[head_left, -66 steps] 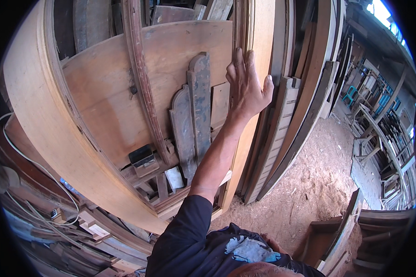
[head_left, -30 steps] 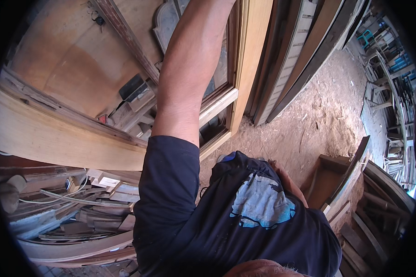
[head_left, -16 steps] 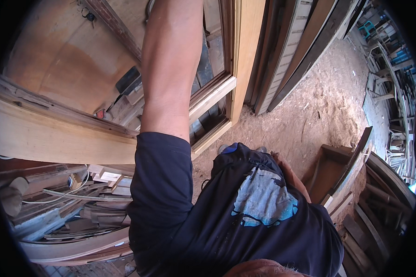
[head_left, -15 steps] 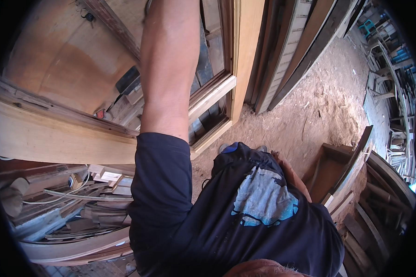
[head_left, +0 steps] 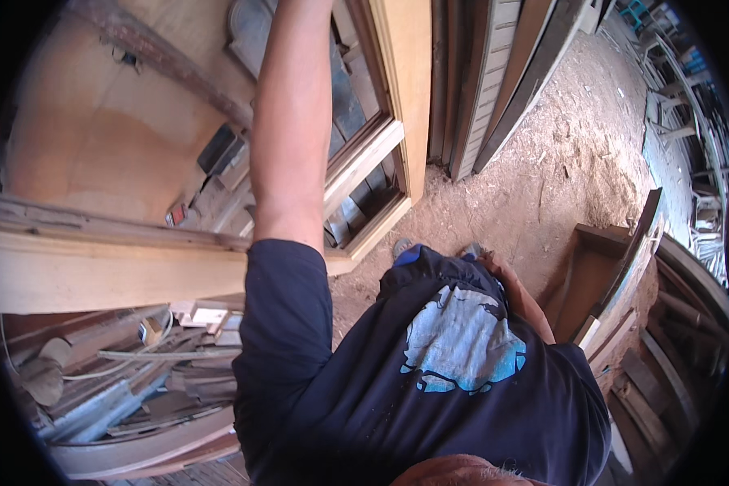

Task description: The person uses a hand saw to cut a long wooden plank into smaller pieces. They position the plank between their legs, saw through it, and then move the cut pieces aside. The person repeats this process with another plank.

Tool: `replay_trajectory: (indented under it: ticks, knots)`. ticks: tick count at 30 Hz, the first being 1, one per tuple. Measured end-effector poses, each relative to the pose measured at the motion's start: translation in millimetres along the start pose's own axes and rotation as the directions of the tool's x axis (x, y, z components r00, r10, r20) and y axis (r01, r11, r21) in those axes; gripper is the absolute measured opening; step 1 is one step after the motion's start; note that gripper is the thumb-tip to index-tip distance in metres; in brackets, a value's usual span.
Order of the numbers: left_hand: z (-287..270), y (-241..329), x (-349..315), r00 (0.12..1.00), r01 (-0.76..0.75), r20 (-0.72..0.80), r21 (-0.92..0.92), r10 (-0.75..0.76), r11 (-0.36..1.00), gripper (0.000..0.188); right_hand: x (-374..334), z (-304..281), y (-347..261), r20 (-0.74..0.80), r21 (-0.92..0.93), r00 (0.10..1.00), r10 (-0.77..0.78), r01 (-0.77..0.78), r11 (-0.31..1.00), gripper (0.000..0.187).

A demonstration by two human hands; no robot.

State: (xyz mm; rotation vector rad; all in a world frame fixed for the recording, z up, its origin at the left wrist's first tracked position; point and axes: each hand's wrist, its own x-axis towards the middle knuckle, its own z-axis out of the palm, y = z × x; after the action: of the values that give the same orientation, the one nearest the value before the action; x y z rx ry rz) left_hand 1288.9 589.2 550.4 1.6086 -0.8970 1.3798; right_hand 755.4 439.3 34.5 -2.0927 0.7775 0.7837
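Observation:
My left arm (head_left: pixel 290 121) stretches up past the top edge, which cuts off the hand. Behind and beside that arm stands a pale wooden frame (head_left: pixel 409 89) with a crossbar (head_left: pixel 364 166) and a long lower rail (head_left: pixel 113 271). Down at my right side hangs my right hand (head_left: pixel 492 261), small and half hidden by my dark shirt (head_left: pixel 364 397). Its fingers are too unclear to read. Nothing can be made out in it.
Offcuts and curved wood strips (head_left: pixel 186 389) lie piled at the lower left. Tall boards (head_left: pixel 478 89) lean beyond the frame. To my right stands a brown wooden box-like piece (head_left: pixel 583 275), with more curved timber (head_left: pixel 664 381) behind it. Sawdust covers the floor (head_left: pixel 543 162).
My view has shifted slightly, so the frame sits further left and the wood pile lower. My left arm stays raised. More of my right forearm and hand shows beside the shirt.

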Motion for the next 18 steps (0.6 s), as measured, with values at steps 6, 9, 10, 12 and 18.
replay_trajectory:
  ticks: [6,9,10,12,18]
  knots:
    - [-22.1,-5.0,-80.1,0.955,0.296,0.141,-0.348,-0.262,0.890,0.063,20.9,40.9,61.3,-0.078,-0.319,0.981,-0.176,0.142,0.937,0.040]
    - [-27.9,28.3,-120.6,0.949,0.287,0.133,0.014,-0.286,0.958,0.047,23.8,52.9,92.1,-0.120,-0.084,0.988,-0.097,0.087,0.993,0.034]
    - [-26.9,40.1,-130.7,0.891,0.412,0.231,-0.046,-0.391,0.910,0.044,22.8,56.5,105.1,-0.131,-0.071,0.987,-0.093,0.084,0.994,0.035]
    - [-49.8,40.8,-161.0,0.745,0.637,0.351,-0.123,-0.567,0.761,0.037,10.2,42.0,91.7,-0.121,-0.076,0.983,-0.141,0.133,0.988,0.034]
    - [-54.6,47.0,-208.9,0.625,0.770,0.365,-0.144,-0.690,0.622,0.025,-25.0,11.1,79.1,0.025,-0.115,0.995,-0.096,0.099,0.988,0.031]
